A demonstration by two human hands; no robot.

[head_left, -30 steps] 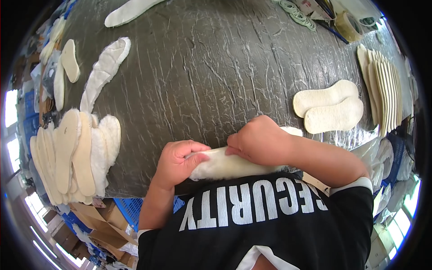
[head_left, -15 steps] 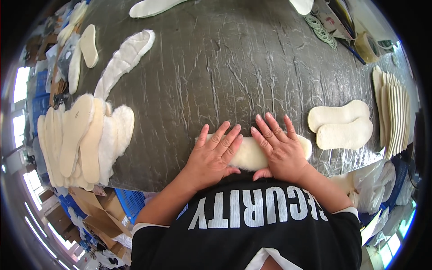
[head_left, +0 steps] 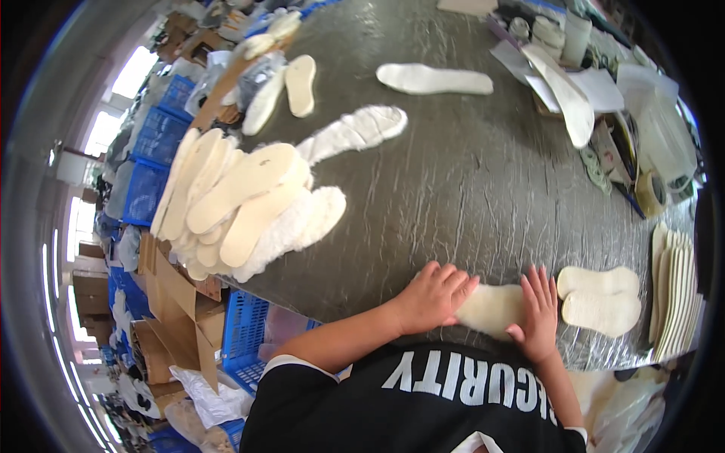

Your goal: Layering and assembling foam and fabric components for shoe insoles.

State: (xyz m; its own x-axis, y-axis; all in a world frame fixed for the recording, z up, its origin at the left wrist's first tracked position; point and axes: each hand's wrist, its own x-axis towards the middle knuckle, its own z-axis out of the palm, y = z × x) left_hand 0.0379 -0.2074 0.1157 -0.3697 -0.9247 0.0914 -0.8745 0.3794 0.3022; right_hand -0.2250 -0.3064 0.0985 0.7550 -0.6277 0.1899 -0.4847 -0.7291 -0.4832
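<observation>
Both hands lie flat and open on a fuzzy insole (head_left: 495, 308) at the near edge of the bench (head_left: 468, 189), gripping nothing. The left hand (head_left: 432, 297) presses its left end, the right hand (head_left: 538, 317) its right end, and 2 more insoles (head_left: 600, 298) lie just right.

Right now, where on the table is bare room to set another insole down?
The widest bare patch of table lies between the fleece insole, the lone white insole and both hands pressing an insole. Crowded: the insole pile on the left, the clutter top right, the paired insoles.
</observation>
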